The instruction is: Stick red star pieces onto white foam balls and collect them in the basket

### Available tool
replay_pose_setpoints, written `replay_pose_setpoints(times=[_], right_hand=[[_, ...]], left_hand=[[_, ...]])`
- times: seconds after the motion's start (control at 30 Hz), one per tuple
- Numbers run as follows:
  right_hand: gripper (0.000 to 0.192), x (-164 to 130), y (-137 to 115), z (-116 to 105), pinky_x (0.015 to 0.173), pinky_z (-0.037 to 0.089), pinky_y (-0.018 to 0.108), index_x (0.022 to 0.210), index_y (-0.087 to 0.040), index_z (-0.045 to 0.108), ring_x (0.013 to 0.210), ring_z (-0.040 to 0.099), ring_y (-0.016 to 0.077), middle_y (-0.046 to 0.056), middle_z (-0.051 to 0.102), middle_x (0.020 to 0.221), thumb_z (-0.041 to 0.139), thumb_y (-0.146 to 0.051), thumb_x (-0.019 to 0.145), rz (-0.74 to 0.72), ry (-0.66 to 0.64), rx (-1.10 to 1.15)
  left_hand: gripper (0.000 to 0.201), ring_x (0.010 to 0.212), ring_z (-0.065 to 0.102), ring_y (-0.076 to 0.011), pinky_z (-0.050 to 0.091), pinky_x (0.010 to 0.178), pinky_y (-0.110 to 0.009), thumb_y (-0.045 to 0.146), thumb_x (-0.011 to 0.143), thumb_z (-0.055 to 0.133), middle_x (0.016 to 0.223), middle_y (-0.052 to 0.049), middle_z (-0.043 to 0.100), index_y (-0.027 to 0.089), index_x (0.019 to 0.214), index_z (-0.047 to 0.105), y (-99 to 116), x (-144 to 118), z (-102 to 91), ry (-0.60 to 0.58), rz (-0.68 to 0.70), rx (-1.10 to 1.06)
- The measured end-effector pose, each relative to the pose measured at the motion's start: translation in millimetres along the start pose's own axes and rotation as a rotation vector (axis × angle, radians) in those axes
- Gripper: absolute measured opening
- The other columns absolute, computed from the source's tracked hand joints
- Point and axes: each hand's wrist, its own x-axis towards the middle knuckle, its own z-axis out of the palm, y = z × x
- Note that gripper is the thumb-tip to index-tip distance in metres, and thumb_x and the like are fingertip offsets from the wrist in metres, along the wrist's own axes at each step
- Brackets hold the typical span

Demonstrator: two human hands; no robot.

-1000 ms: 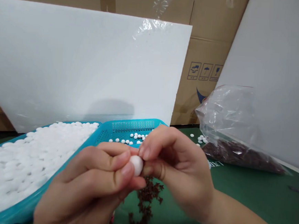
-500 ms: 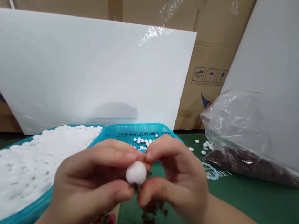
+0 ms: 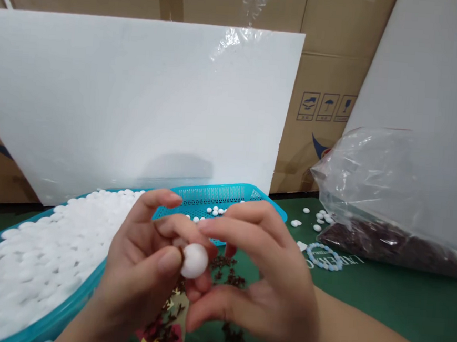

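Note:
A smooth white ball [image 3: 195, 261] is pinched between the thumb and fingers of my left hand [image 3: 142, 264]. A thin brown edge shows where the thumb meets the ball; its kind is hidden. My right hand [image 3: 259, 279] is just to the right, thumb and forefinger spread apart around the ball's right side. Its forefinger reaches over the left hand's fingers, and I cannot tell whether they touch. Below both hands, small dark brown star-shaped pieces [image 3: 233, 340] lie scattered on the green table mat [image 3: 383, 320] and on a yellow and pink surface [image 3: 178, 330].
A blue basket [image 3: 59, 310] heaped with white balls stands at left. Behind my hands, another blue basket [image 3: 211, 193] holds several. To the right are loose white balls [image 3: 317, 228], a pale blue bead bracelet [image 3: 338, 261] and a clear bag [image 3: 389, 241] of brown pieces. White board [image 3: 139, 101] stands behind.
The ball has moved slightly left with my left hand. My right thumb and forefinger have come away from it and spread apart. My left fingers have lifted and fanned out somewhat.

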Motion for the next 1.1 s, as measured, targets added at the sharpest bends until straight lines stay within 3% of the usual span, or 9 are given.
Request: replay_pose_setpoints(times=[0.13, 0.4, 0.5, 0.57, 0.67, 0.73, 0.83, 0.9, 1.1], right_hand=[[0.024, -3, 5, 0, 0.057, 0.043, 0.01, 0.074, -0.009, 0.054, 0.062, 0.048, 0.0072, 0.003, 0.051, 0.064, 0.057, -0.027, 0.059, 0.044, -0.104, 0.024], [0.01, -8, 14, 4, 0.047, 0.041, 0.017, 0.068, -0.018, 0.051, 0.061, 0.047, 0.0081, 0.0, 0.047, 0.064, 0.053, -0.011, 0.06, 0.263, -0.179, 0.035], [0.009, -10, 22, 7, 0.046, 0.04, 0.018, 0.066, -0.017, 0.049, 0.064, 0.047, 0.0097, 0.001, 0.05, 0.065, 0.05, -0.009, 0.061, 0.291, -0.181, -0.02], [0.01, -12, 33, 8, 0.047, 0.041, 0.019, 0.066, -0.016, 0.049, 0.061, 0.048, 0.0092, 0.001, 0.052, 0.067, 0.047, -0.007, 0.062, 0.373, -0.229, -0.096], [0.017, -17, 54, 7, 0.052, 0.043, 0.023, 0.071, -0.015, 0.052, 0.059, 0.051, 0.0098, 0.002, 0.055, 0.072, 0.042, -0.004, 0.063, 0.536, -0.312, -0.232], [0.023, -21, 69, 5, 0.057, 0.044, 0.027, 0.077, -0.014, 0.054, 0.065, 0.053, 0.0125, 0.006, 0.056, 0.078, 0.04, -0.002, 0.064, 0.604, -0.349, -0.294], [0.035, -28, 87, 2, 0.065, 0.043, 0.032, 0.089, -0.014, 0.051, 0.079, 0.052, 0.0174, 0.01, 0.054, 0.091, 0.036, 0.003, 0.062, 0.658, -0.426, -0.356], [0.041, -32, 95, 0, 0.068, 0.042, 0.035, 0.1, -0.015, 0.044, 0.086, 0.049, 0.0204, 0.011, 0.051, 0.098, 0.035, 0.002, 0.064, 0.675, -0.502, -0.381], [0.04, -30, 92, 2, 0.071, 0.039, 0.036, 0.112, -0.013, 0.029, 0.095, 0.042, 0.022, 0.013, 0.047, 0.102, 0.032, -0.009, 0.073, 0.646, -0.715, -0.395]], left_hand=[[0.029, 0.04, 0.053, -0.0078, 0.045, 0.035, -0.013, 0.02, 0.052, 0.06, 0.051, 0.007, 0.059, 0.029, 0.078, 0.052, -6, 4, -6.8, -0.026, -0.063, -0.249], [0.027, 0.049, 0.054, -0.0095, 0.045, 0.045, -0.017, 0.018, 0.052, 0.057, 0.053, 0.004, 0.061, 0.024, 0.077, 0.05, -13, 13, -12.6, 0.039, -0.143, -0.147], [0.029, 0.054, 0.055, -0.0124, 0.044, 0.046, -0.021, 0.027, 0.054, 0.053, 0.065, 0.002, 0.06, 0.025, 0.082, 0.044, -6, 19, -23.3, 0.123, -0.116, 0.138], [0.038, 0.062, 0.054, -0.0169, 0.042, 0.052, -0.028, 0.038, 0.055, 0.05, 0.079, 0.0, 0.057, 0.026, 0.09, 0.041, 2, 23, -39.9, 0.227, -0.101, 0.571], [0.044, 0.073, 0.049, -0.0251, 0.033, 0.065, -0.039, 0.047, 0.056, 0.043, 0.085, -0.005, 0.052, 0.019, 0.09, 0.045, 13, 19, -81.7, 0.23, -0.218, 1.314], [0.039, 0.059, 0.049, -0.0236, 0.031, 0.064, -0.04, 0.046, 0.058, 0.04, 0.065, -0.004, 0.053, 0.014, 0.077, 0.051, 16, 10, -116.5, 0.192, -0.333, 1.52], [0.03, 0.045, 0.046, -0.0195, 0.032, 0.058, -0.04, 0.042, 0.049, 0.05, 0.042, 0.003, 0.047, 0.015, 0.064, 0.054, 12, -9, -162.3, 0.185, -0.398, 1.619], [0.024, 0.04, 0.045, -0.0169, 0.033, 0.053, -0.039, 0.036, 0.046, 0.052, 0.038, 0.004, 0.047, 0.016, 0.057, 0.054, 6, -20, -178.4, 0.176, -0.382, 1.614], [0.012, 0.024, 0.04, -0.0113, 0.025, 0.026, -0.016, 0.021, 0.036, 0.049, 0.031, 0.006, 0.046, 0.016, 0.046, 0.056, -1, -31, -165.4, 0.126, -0.276, 1.609]])
